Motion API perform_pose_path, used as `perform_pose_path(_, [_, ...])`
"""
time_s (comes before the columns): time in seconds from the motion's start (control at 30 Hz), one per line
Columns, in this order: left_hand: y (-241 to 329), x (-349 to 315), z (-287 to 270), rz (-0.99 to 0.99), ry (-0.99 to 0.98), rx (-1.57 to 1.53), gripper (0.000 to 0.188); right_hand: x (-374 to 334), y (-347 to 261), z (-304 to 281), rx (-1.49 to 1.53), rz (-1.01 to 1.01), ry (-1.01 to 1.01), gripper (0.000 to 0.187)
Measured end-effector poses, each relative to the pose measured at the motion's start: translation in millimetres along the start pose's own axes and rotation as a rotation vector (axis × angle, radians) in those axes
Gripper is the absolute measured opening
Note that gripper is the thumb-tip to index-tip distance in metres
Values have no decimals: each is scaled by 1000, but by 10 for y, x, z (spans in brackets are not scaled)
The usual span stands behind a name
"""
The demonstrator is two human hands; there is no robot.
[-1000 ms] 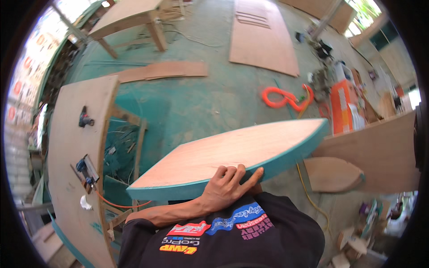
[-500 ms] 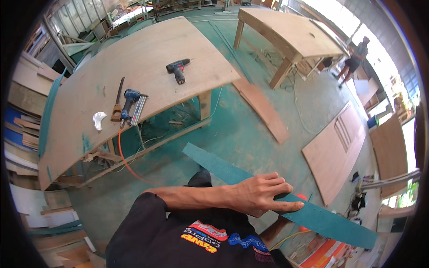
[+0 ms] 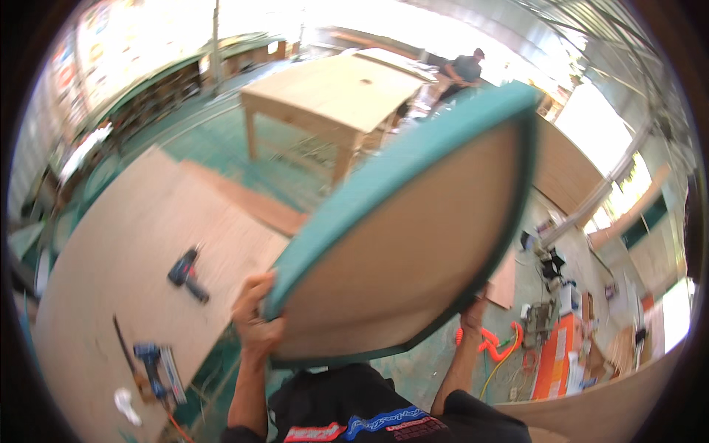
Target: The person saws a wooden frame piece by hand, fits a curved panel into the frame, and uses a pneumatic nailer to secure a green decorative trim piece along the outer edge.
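Observation:
In front of me I hold up a large wooden panel with a curved, pointed outline, a brown inside and a teal rim. My left hand is closed around its near left corner, thumb on the inner side. My right hand grips the lower right edge, its fingers partly hidden by the panel. Left of my left hand, a cordless drill lies on the plywood-topped workbench. A blue nail gun, a hand saw and a white crumpled piece lie nearer to me on it.
Beyond the panel stands a second wooden table, with a person behind its right end. A red coiled air hose and cables lie on the floor at the right, near an orange-and-white box. Plywood sheets lean farther back.
The teal-edged panel, earlier seen edge-on low before me, is now raised and tilted, showing its inner face. My left hand moved to its left corner; my right hand came into view. My view swung right.

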State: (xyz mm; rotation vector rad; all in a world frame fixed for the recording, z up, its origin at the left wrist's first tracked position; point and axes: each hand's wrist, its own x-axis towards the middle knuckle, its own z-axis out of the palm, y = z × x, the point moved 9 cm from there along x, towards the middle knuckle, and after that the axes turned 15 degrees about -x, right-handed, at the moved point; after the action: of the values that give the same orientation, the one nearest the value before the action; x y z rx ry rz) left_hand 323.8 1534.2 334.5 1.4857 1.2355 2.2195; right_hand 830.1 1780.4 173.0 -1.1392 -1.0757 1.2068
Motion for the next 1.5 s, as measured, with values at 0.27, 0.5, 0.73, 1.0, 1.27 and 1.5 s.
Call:
perform_pose_path(0.27, [-802, -18, -712, -207, 127, 199, 50, 743, -152, 1804, -488, -230, -218, 74])
perform_pose_path(0.5, [-589, 902, -457, -348, 141, 227, 54, 1243, 334, 1897, -726, -147, -321, 109])
perform_pose_path(0.73, [-294, 1833, 94, -410, -141, 475, 56, 500, -465, 1831, -608, -144, -258, 93])
perform_pose_path(1.0, [-387, 1248, 717, -225, -228, 329, 62, -853, -150, 561, -482, -27, -109, 86])
perform_pose_path(1.27, [199, 186, 1969, 146, -620, 78, 30, -2127, -1108, -199, -657, -160, 139, 88])
perform_pose_path(1.5, [259, -251, 2349, 289, -857, 45, 49, -2415, -1944, 259, -613, -427, 187, 88])
